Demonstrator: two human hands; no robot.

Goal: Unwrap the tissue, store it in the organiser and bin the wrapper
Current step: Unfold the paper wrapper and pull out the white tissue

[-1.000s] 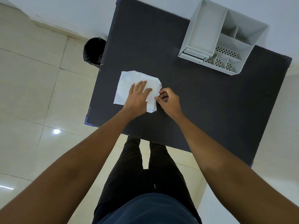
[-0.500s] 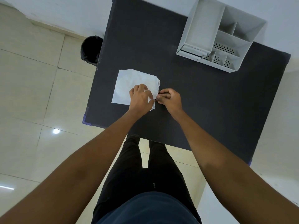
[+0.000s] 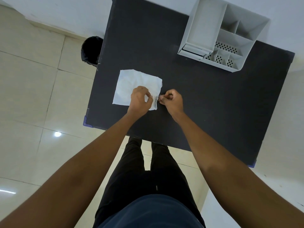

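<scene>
A white wrapped tissue lies flat on the black table near its left edge. My left hand rests on the tissue's near right part with fingers curled, pinching the material. My right hand sits just right of it, thumb and fingers pinched on the tissue's right edge. Whether the pinched layer is wrapper or tissue is too fine to tell. The grey organiser stands at the table's far right with several compartments showing nothing inside. The black bin stands on the floor beyond the table's left edge.
Cream floor tiles lie to the left. A white wall runs behind the table. My legs in dark trousers stand at the table's near edge. Blue tape marks the table's near left corner.
My left hand went from lying flat on the tissue to curling its fingers and pinching it. My right hand stayed pinched at the right edge. The tissue's right side has lifted slightly.
</scene>
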